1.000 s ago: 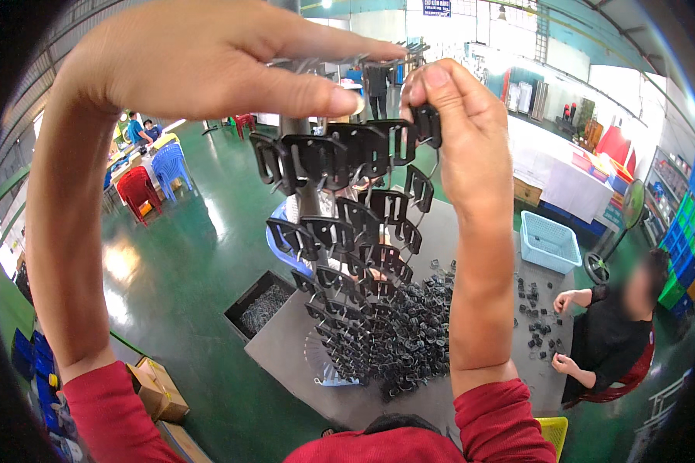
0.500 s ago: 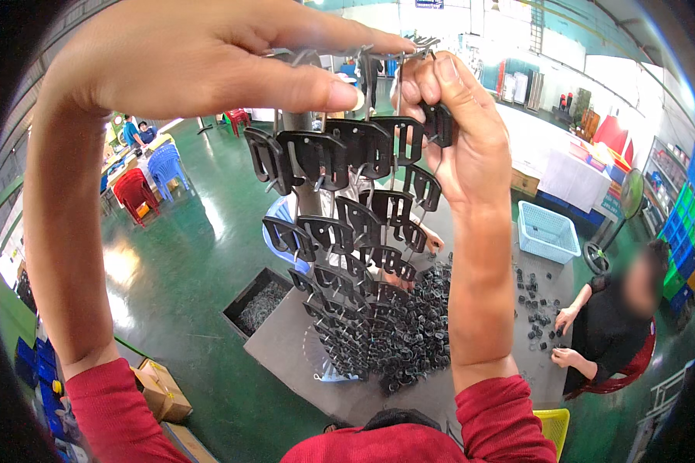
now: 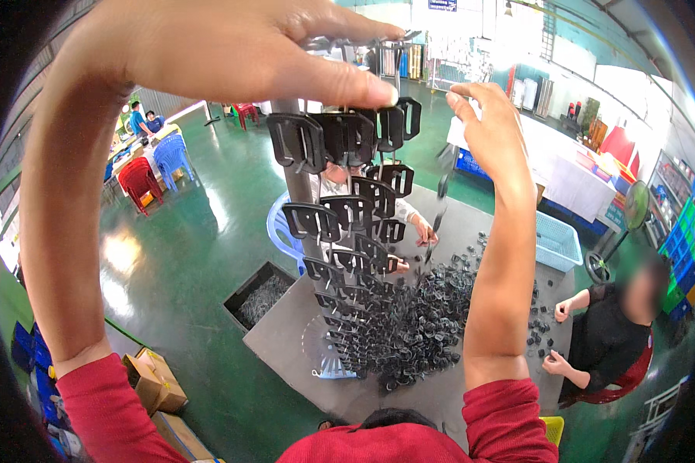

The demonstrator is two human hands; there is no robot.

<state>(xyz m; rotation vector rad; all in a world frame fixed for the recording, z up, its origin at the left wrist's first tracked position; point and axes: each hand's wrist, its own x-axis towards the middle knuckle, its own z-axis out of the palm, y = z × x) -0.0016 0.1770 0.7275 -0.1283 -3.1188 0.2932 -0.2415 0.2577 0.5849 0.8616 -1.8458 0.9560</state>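
My left hand (image 3: 232, 58) is at the top of an upright post hung with strings of black plastic buckles (image 3: 349, 137). Its thumb and index finger are stretched apart, with metal hooks (image 3: 390, 58) between them; its other fingers are hidden. To the right of the rack, my right hand (image 3: 493, 127) has thumb and fingertips pinched together. A loose string of black buckles (image 3: 441, 189), blurred by motion, dangles below those fingertips; its upper wire is too thin to make out. Beneath lies a large pile of black buckles (image 3: 428, 324) on the grey table (image 3: 286, 339).
A black bin (image 3: 259, 297) stands at the table's left corner, with a light blue basket (image 3: 557, 241) at the far right. A co-worker in black (image 3: 614, 339) sits at the right, handling small black pieces. Another person's hand (image 3: 421, 230) reaches in behind the rack.
My right hand has moved right, away from the rack's top, and the string of buckles has come away with it. My left hand stays at the top of the post.
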